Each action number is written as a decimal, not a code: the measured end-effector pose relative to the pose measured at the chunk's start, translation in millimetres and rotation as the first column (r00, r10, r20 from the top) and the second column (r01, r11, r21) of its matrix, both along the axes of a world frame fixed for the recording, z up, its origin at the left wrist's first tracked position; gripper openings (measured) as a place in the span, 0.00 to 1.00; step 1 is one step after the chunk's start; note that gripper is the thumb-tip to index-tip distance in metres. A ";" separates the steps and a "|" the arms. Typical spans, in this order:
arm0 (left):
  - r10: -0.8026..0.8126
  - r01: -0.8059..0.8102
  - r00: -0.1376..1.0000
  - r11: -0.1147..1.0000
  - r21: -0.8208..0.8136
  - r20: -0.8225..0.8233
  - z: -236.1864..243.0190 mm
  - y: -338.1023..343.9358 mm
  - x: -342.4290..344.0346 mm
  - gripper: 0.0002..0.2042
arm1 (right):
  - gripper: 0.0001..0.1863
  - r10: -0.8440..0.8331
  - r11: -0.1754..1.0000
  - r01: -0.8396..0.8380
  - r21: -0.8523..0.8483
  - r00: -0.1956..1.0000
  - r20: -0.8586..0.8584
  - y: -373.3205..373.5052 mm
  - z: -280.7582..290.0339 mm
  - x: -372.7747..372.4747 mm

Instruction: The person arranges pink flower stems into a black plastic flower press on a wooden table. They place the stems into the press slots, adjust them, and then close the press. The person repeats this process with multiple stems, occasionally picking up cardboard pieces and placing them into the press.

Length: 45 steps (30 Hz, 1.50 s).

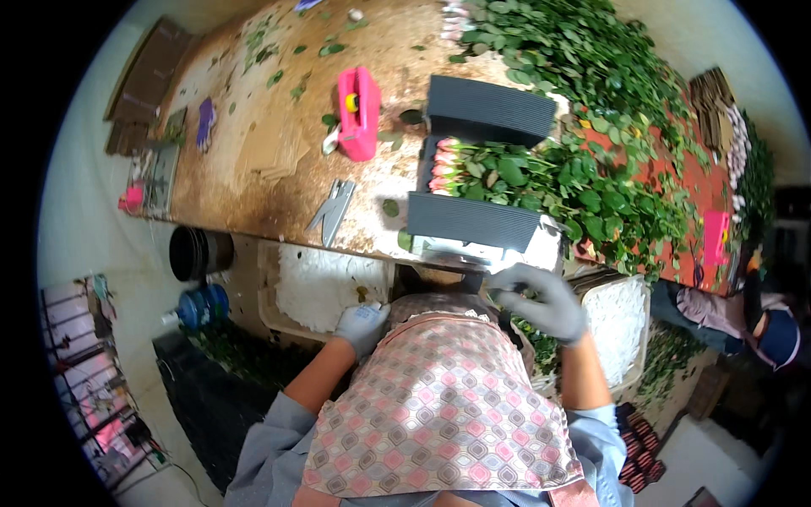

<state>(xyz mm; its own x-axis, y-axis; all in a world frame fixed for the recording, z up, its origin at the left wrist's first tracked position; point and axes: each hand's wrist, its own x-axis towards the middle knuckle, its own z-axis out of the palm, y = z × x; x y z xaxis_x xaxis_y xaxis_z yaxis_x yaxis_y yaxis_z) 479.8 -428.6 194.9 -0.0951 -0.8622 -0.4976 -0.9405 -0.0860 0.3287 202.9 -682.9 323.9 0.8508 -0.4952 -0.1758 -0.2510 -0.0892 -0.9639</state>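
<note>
My right hand (549, 306), in a grey glove, hovers by the table's front edge with thumb and fingers apart and nothing visible between them. Just beyond it is a dark grey ribbed holder with a near wall (473, 221) and a far wall (490, 110). Between these walls lies a row of pink roses (443, 165), heads to the left, with leafy stems (591, 198) running right. My left hand (361, 328), also gloved, is low beside the patterned apron (439, 397); its fingers are mostly hidden. Left of the holder lies a grey stapler (338, 211).
A pink tape dispenser (360, 114) stands on the worn table (236, 194), near flat cardboard pieces (274, 150) and a purple glove (205, 124). Foliage (574, 51) covers the far right. White-lined crates (325, 287) sit below. Another person (735, 317) is at far right.
</note>
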 end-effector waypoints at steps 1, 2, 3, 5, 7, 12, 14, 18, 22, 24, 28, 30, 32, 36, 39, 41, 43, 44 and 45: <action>-0.025 0.025 1.000 1.000 0.019 -0.009 -17.6 2.8 0.1 0.14 | 0.12 0.002 0.979 0.022 0.201 0.994 -0.114 17.0 -56.9 3.0; -0.049 0.050 0.999 0.998 0.044 -0.019 -39.7 9.0 -1.7 0.13 | 0.13 0.020 0.968 0.046 0.245 0.966 -0.258 33.9 -118.8 0.0; -0.055 0.052 0.997 0.997 -0.058 -0.048 -65.7 19.6 -2.3 0.11 | 0.14 0.093 0.994 -0.061 0.093 0.912 -0.399 46.4 -162.8 -3.2; -0.103 0.106 0.993 0.992 0.067 -0.050 -100.9 21.5 -10.7 0.11 | 0.16 0.156 0.963 -0.256 -0.081 0.777 -0.610 71.0 -236.2 -17.4; -0.037 0.053 0.992 0.989 0.140 -0.118 -88.6 14.4 -21.3 0.13 | 0.16 0.278 0.946 -0.321 0.051 0.714 -0.642 79.9 -258.1 -26.3; 0.402 -0.364 0.902 0.905 0.221 -0.160 -85.2 70.9 -69.1 0.19 | 0.19 0.445 0.787 -0.617 -0.011 0.579 -0.683 74.3 -372.7 -81.9; 0.495 -0.436 0.857 0.845 0.308 -0.145 -84.5 101.4 -81.4 0.20 | 0.20 0.465 0.720 -0.694 0.008 0.474 -0.747 60.8 -394.2 -87.6; 0.656 -0.616 0.749 0.742 0.263 -0.095 -76.0 162.3 -135.3 0.17 | 0.23 0.359 0.619 -0.783 -0.064 0.355 -0.863 42.9 -436.6 -94.0; 0.744 -0.656 0.663 0.629 0.418 -0.079 -67.7 185.4 -182.4 0.19 | 0.17 0.133 0.925 -0.360 -0.124 0.610 -0.781 49.3 -368.2 -53.6; 0.746 -0.660 0.654 0.643 0.388 -0.125 -58.9 189.6 -189.1 0.19 | 0.19 0.108 0.921 -0.343 -0.185 0.681 -0.725 53.3 -348.2 -49.0; 0.765 -0.709 0.624 0.639 0.299 -0.158 -88.1 225.6 -212.0 0.17 | 0.21 0.182 0.940 -0.324 -0.104 0.736 -0.652 67.7 -313.3 -42.8; 0.759 -0.716 0.618 0.651 0.253 -0.205 -108.8 246.5 -220.0 0.17 | 0.21 0.154 0.974 -0.225 -0.028 0.747 -0.647 73.7 -310.6 -57.2; 0.824 -0.740 0.508 0.567 0.362 -0.252 -113.8 255.0 -211.0 0.18 | 0.20 0.098 0.980 -0.185 -0.072 0.769 -0.632 78.2 -338.4 -91.7; 0.864 -0.817 0.351 0.471 0.334 -0.360 -118.1 299.3 -201.9 0.20 | 0.20 0.029 0.998 -0.066 -0.016 0.635 -0.772 117.6 -339.4 -137.0; 0.914 -0.888 0.275 0.360 0.285 -0.298 -107.5 335.0 -195.5 0.21 | 0.19 0.083 0.957 -0.274 -0.096 0.577 -0.813 162.1 -354.1 -174.2; 0.940 -0.916 0.237 0.301 0.266 -0.246 -142.3 374.8 -203.9 0.21 | 0.22 0.183 0.948 -0.307 -0.079 0.733 -0.655 191.6 -372.4 -193.6; 0.934 -0.899 0.326 0.354 0.257 -0.145 -165.2 410.4 -204.2 0.21 | 0.24 0.114 0.953 -0.289 -0.090 0.620 -0.776 214.3 -408.6 -226.5; 0.930 -0.871 0.328 0.366 0.329 -0.166 -174.2 432.7 -212.7 0.19 | 0.24 0.101 0.962 -0.256 -0.090 0.645 -0.758 217.3 -402.1 -216.8; 0.925 -0.836 0.329 0.379 0.397 -0.190 -183.8 453.0 -220.4 0.18 | 0.24 0.085 0.971 -0.223 -0.089 0.668 -0.739 218.1 -393.1 -208.9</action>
